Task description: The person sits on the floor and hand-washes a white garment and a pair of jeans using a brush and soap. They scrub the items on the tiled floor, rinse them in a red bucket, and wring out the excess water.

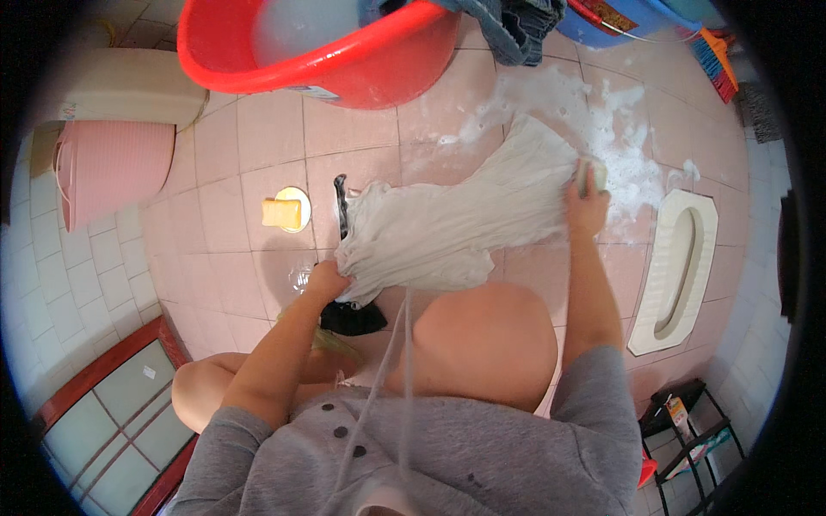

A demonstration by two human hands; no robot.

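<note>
A wet off-white garment (pixel 452 213) lies spread over the pink floor tiles in front of me. My left hand (pixel 328 281) grips its left end, next to a black band (pixel 341 205) and a black piece of cloth (pixel 352 317) that may belong to it. At the garment's right end, my right hand (pixel 587 208) is closed around a pale block-shaped thing, apparently a scrubbing brush (pixel 592 175); its underside is hidden. To the left, a yellow bar of soap (pixel 281 213) rests partly on a round white dish (pixel 303 201).
Soap suds (pixel 623 155) cover tiles at the right. A red basin (pixel 335 84) holds cloudy water, with denim (pixel 516 32) over its rim. Around stand a blue tub (pixel 600 35), a broom (pixel 715 64), a squat toilet (pixel 674 274), a pink basket (pixel 116 168) and a black rack (pixel 694 445).
</note>
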